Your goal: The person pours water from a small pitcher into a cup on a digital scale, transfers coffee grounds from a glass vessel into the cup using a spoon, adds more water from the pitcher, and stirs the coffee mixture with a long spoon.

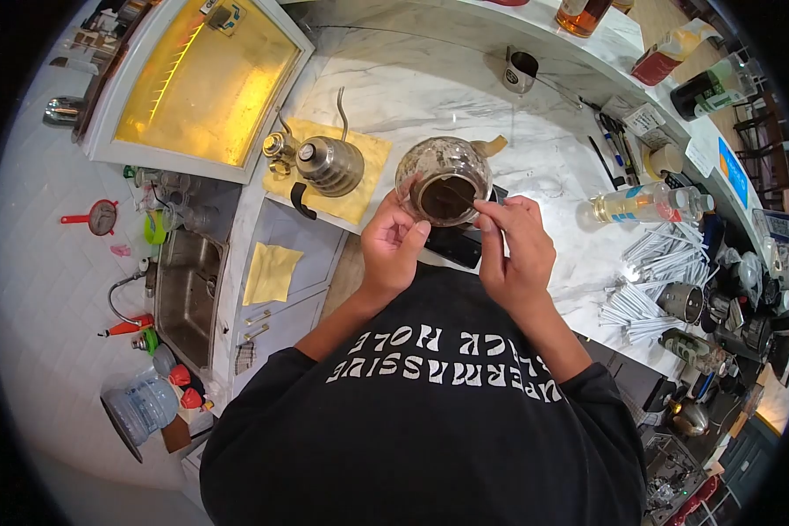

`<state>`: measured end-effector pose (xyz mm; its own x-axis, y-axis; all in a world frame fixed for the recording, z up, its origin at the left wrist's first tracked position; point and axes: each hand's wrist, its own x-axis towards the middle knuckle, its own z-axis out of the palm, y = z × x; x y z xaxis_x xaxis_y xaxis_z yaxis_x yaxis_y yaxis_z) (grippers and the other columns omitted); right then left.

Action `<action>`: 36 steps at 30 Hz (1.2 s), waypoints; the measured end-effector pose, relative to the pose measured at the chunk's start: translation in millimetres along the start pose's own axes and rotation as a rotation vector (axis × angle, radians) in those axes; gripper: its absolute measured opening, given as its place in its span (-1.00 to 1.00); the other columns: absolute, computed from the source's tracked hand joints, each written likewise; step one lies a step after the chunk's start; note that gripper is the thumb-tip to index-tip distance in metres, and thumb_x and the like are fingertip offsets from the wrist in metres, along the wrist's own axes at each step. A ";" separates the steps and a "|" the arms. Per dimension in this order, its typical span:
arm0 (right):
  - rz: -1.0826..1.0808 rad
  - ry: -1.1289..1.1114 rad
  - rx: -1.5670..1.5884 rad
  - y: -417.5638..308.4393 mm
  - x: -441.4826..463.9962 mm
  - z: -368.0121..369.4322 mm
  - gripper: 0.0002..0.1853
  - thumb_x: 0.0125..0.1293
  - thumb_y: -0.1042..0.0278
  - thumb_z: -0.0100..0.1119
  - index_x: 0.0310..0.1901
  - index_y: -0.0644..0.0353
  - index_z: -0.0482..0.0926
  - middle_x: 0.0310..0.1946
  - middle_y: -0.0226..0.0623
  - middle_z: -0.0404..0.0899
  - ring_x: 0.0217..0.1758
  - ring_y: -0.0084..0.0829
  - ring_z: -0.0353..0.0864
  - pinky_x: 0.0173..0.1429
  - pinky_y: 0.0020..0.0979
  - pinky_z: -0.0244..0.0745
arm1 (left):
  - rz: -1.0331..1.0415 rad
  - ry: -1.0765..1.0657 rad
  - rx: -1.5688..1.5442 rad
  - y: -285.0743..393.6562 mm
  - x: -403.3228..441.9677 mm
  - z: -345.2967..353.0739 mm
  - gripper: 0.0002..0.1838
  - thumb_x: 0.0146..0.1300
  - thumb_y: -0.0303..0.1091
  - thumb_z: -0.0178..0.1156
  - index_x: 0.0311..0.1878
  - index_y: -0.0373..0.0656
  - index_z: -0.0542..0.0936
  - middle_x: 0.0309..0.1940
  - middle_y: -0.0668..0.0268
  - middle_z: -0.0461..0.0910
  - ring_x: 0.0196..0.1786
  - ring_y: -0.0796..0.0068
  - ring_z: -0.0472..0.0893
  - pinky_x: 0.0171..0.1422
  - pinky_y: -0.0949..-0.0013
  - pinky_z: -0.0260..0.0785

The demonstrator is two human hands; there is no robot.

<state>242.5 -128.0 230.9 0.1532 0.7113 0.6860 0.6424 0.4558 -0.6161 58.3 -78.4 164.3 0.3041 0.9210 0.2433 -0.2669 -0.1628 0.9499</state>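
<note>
A round clear glass vessel (409,162) stands in front of me on the counter, with dark brown contents that look like coffee grounds (448,196) in its round opening. A light tan tab or handle (491,145) sticks out at its far right. My left hand (393,244) holds the near left side of the vessel's rim, thumb and fingers closed on it. At the right of the opening, my right hand (515,245) pinches a thin stick (470,201) whose tip points into the brown contents. A black flat device (454,246), partly hidden, lies under the vessel.
A steel gooseneck kettle (331,167) stands on a yellow cloth (373,167) to the left. Past it are a lit yellow cabinet (202,83) and a sink (187,298). Clear bottles (640,203) and many wrapped straws (644,311) lie to the right. A metal cup (519,72) stands farther back.
</note>
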 end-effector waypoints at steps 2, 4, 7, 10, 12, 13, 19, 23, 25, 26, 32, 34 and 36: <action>0.014 -0.023 0.006 0.4 -2.9 -0.8 -0.78 0.33 0.66 0.31 -0.02 0.28 0.68 -0.43 -0.28 0.62 -0.44 -0.29 0.57 -0.01 -0.18 0.52 | 0.025 -0.021 0.008 0.4 0.1 0.6 -0.84 0.38 -0.62 0.23 -0.29 -0.26 0.44 0.51 -0.20 0.33 0.45 0.28 0.47 0.44 0.29 0.35; 0.038 -0.032 0.014 0.3 -4.4 -1.9 -0.78 0.33 0.66 0.31 -0.01 0.28 0.68 -0.43 -0.28 0.64 -0.44 -0.30 0.59 0.00 -0.19 0.52 | 0.031 -0.031 0.010 0.2 1.2 0.5 -0.84 0.38 -0.61 0.23 -0.30 -0.26 0.44 0.52 -0.21 0.31 0.43 0.29 0.48 0.43 0.30 0.36; 0.101 -0.013 0.041 -0.7 -6.5 -3.2 -0.79 0.35 0.66 0.29 0.00 0.29 0.68 -0.42 -0.28 0.68 -0.42 -0.32 0.62 0.01 -0.22 0.53 | 0.046 -0.031 0.006 4.1 3.7 4.8 -0.84 0.38 -0.61 0.24 -0.30 -0.25 0.44 0.53 -0.21 0.30 0.38 0.34 0.51 0.39 0.32 0.38; 0.172 0.026 0.089 -0.5 -10.5 -2.5 -0.79 0.37 0.66 0.26 0.01 0.30 0.69 -0.40 -0.28 0.71 -0.41 -0.36 0.65 0.04 -0.24 0.55 | -0.010 -0.035 0.017 -0.5 0.8 1.7 -0.84 0.39 -0.62 0.23 -0.30 -0.26 0.45 0.53 -0.21 0.30 0.38 0.35 0.51 0.39 0.33 0.38; 0.190 0.049 0.107 0.8 -11.2 -4.2 -0.78 0.38 0.67 0.24 0.02 0.31 0.68 -0.40 -0.28 0.72 -0.40 -0.38 0.67 0.05 -0.24 0.56 | -0.005 -0.023 0.016 -1.8 1.4 1.9 -0.84 0.39 -0.63 0.22 -0.30 -0.26 0.46 0.53 -0.21 0.30 0.40 0.35 0.50 0.39 0.34 0.38; 0.223 0.065 0.134 0.9 -11.5 -5.3 -0.80 0.41 0.66 0.22 0.03 0.33 0.68 -0.39 -0.26 0.73 -0.39 -0.41 0.67 0.03 -0.27 0.57 | -0.002 -0.017 0.014 -2.6 2.4 2.1 -0.85 0.39 -0.63 0.22 -0.30 -0.26 0.46 0.53 -0.20 0.30 0.41 0.34 0.50 0.39 0.34 0.38; 0.547 0.314 0.420 -15.8 -4.0 -22.7 -0.77 0.62 0.51 0.05 0.10 0.48 0.63 -0.31 -0.18 0.74 -0.27 -0.53 0.68 -0.13 -0.50 0.59 | -0.042 0.100 0.054 -14.7 4.3 -4.1 -0.85 0.41 -0.61 0.24 -0.30 -0.27 0.49 0.51 -0.18 0.35 0.42 0.36 0.50 0.41 0.33 0.38; 0.544 0.336 0.319 2.1 -11.3 -32.9 -0.78 0.61 0.51 0.07 0.10 0.45 0.63 -0.30 -0.20 0.75 -0.29 -0.54 0.66 -0.12 -0.50 0.58 | -0.189 0.189 0.002 -32.7 -2.4 -18.8 -0.85 0.41 -0.60 0.25 -0.30 -0.28 0.49 0.50 -0.16 0.37 0.38 0.40 0.53 0.42 0.33 0.37; 0.548 0.331 0.274 14.5 -24.0 -25.2 -0.78 0.62 0.50 0.07 0.08 0.45 0.64 -0.31 -0.21 0.74 -0.29 -0.55 0.66 -0.12 -0.49 0.58 | -0.188 0.215 -0.014 -33.9 -0.8 -19.8 -0.84 0.42 -0.60 0.25 -0.30 -0.28 0.49 0.50 -0.15 0.38 0.35 0.42 0.55 0.39 0.36 0.38; 0.569 0.301 0.210 21.0 -32.1 -18.6 -0.81 0.57 0.54 0.12 0.06 0.42 0.66 -0.31 -0.18 0.74 -0.31 -0.53 0.66 -0.10 -0.51 0.58 | -0.205 0.222 -0.017 -35.4 -1.6 -20.0 -0.84 0.42 -0.60 0.25 -0.30 -0.28 0.49 0.51 -0.15 0.37 0.34 0.43 0.56 0.38 0.36 0.39; 0.122 -0.106 -0.200 46.0 -54.0 -4.3 -0.71 0.31 0.70 0.31 0.05 0.27 0.69 -0.34 -0.23 0.70 -0.30 -0.24 0.66 0.09 -0.15 0.52 | -0.256 0.208 -0.037 -35.7 -3.0 -18.3 -0.84 0.42 -0.60 0.24 -0.29 -0.28 0.47 0.51 -0.15 0.36 0.32 0.44 0.56 0.39 0.35 0.39; 0.083 -0.004 -0.191 38.7 -43.0 -10.4 -0.71 0.31 0.70 0.31 0.04 0.28 0.69 -0.37 -0.21 0.69 -0.34 -0.24 0.65 0.08 -0.16 0.52 | -0.257 0.190 -0.038 -36.3 -3.4 -21.0 -0.85 0.42 -0.60 0.24 -0.28 -0.28 0.47 0.51 -0.16 0.36 0.33 0.43 0.55 0.42 0.33 0.37; 0.100 0.064 -0.170 26.7 -30.9 -22.1 -0.73 0.33 0.72 0.27 0.04 0.29 0.68 -0.40 -0.20 0.69 -0.38 -0.29 0.67 0.10 -0.17 0.52 | -0.157 0.214 0.032 -42.0 -3.3 -19.7 -0.87 0.47 -0.59 0.19 -0.27 -0.29 0.49 0.22 0.03 0.54 0.15 0.43 0.63 0.29 0.28 0.54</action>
<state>271.4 -149.6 201.8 0.2661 0.7107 0.6513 0.7385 0.2839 -0.6115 50.5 -67.7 119.7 0.1383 0.9892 0.0484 -0.2018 -0.0197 0.9792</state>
